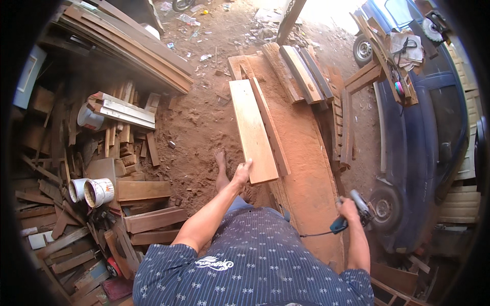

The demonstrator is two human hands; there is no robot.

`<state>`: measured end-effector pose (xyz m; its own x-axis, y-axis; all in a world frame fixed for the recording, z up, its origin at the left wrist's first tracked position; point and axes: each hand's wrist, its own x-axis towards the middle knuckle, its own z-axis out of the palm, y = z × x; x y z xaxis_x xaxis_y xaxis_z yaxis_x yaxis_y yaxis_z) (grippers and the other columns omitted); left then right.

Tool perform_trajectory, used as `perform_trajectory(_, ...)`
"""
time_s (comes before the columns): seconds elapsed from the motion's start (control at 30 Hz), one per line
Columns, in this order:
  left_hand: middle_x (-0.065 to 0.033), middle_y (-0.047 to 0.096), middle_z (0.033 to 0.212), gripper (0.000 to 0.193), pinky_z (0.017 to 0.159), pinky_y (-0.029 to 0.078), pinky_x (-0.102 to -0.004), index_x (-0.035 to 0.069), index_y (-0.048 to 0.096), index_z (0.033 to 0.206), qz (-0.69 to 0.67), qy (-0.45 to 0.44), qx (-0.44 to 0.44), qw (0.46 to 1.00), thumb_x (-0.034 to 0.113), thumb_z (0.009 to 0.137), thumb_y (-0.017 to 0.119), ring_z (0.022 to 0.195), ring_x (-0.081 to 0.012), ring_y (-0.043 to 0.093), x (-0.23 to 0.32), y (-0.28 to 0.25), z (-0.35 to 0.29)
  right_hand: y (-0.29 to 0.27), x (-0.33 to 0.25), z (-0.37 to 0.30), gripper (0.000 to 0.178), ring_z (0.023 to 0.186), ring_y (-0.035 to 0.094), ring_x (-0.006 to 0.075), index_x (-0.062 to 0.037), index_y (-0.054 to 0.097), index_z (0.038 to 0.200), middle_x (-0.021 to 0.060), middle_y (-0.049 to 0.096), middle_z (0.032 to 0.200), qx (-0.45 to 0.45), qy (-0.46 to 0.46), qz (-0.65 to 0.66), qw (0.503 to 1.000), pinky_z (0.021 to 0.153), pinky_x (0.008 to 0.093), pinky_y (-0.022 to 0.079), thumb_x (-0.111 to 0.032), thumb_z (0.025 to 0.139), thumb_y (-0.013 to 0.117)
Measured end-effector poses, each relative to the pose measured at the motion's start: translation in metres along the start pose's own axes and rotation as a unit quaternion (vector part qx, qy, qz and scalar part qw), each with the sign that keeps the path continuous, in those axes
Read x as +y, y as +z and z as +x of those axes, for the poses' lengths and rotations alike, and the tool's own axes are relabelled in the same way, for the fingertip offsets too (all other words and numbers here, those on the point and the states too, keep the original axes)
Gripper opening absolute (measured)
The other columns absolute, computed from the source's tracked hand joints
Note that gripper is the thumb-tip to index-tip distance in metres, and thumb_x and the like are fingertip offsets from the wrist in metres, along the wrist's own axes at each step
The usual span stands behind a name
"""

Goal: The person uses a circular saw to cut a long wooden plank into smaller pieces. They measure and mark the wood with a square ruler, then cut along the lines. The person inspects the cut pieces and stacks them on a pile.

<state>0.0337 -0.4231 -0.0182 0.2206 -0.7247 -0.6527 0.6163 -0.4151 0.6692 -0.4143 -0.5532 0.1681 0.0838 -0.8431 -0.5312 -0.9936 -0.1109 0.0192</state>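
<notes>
A pale, smooth wooden board (250, 127) lies lengthwise at the left side of a sawdust-covered workbench (316, 209). My left hand (242, 173) is closed on the board's left edge close to its near end. Off the bench's right side, my right hand (348, 208) grips a corded power tool (360, 205) with a teal and silver body. The tool is held apart from the board, and its exact kind is hard to make out. From it a dark cord (316, 235) runs left toward my body. A brown wood strip (269, 125) lies along the board's right side.
Several planks (301, 74) rest at the bench's far end. Scrap wood (148, 191) and white buckets (98, 192) crowd the left, below long stacked boards (127, 43). A blue vehicle (423, 148) stands at right, beside a wooden rack (377, 71). A post (290, 23) rises beyond the bench.
</notes>
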Motion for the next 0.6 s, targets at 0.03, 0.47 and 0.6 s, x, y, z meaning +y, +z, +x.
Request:
perform_trajectory(0.03, -0.0236, 0.060, 0.129, 0.063, 0.100, 0.045, -0.0371, -0.010, 0.050, 0.132, 0.022, 0.010, 0.026, 0.999, 0.045, 0.100, 0.053, 0.116, -0.0284, 0.060, 0.003, -0.003, -0.001, 0.027, 0.006, 0.007, 0.036, 0.104, 0.067, 0.0384, -0.0024, 0.072, 0.110, 0.0256, 0.069, 0.109, -0.066, 0.022, -0.052, 0.996, 0.095, 0.0452, 0.052, -0.026, 0.085, 0.064)
perform_trajectory(0.47, -0.0161, 0.064, 0.104, 0.040, 0.062, 0.059, -0.0393, -0.001, 0.047, 0.130, -0.114, 0.026, -0.023, 0.993, 0.030, 0.105, 0.043, 0.082, -0.0253, 0.067, 0.198, 0.061, -0.115, 0.165, 0.016, 0.029, 0.032, 0.110, 0.068, 0.0354, -0.0006, 0.074, 0.108, 0.0230, 0.070, 0.114, -0.142, -0.011, -0.105, 0.984, 0.093, 0.0446, 0.055, -0.017, 0.083, 0.064)
perform_trajectory(0.6, -0.0128, 0.066, 0.103, 0.038, 0.060, 0.059, -0.0362, 0.002, 0.053, 0.125, -0.139, 0.033, -0.052, 0.988, 0.033, 0.105, 0.044, 0.080, -0.0232, 0.068, 0.203, 0.058, -0.110, 0.164, 0.019, 0.037, 0.032, 0.109, 0.068, 0.0366, -0.0009, 0.075, 0.106, 0.0241, 0.070, 0.113, -0.166, -0.015, -0.099, 0.981, 0.091, 0.0447, 0.056, -0.016, 0.081, 0.062)
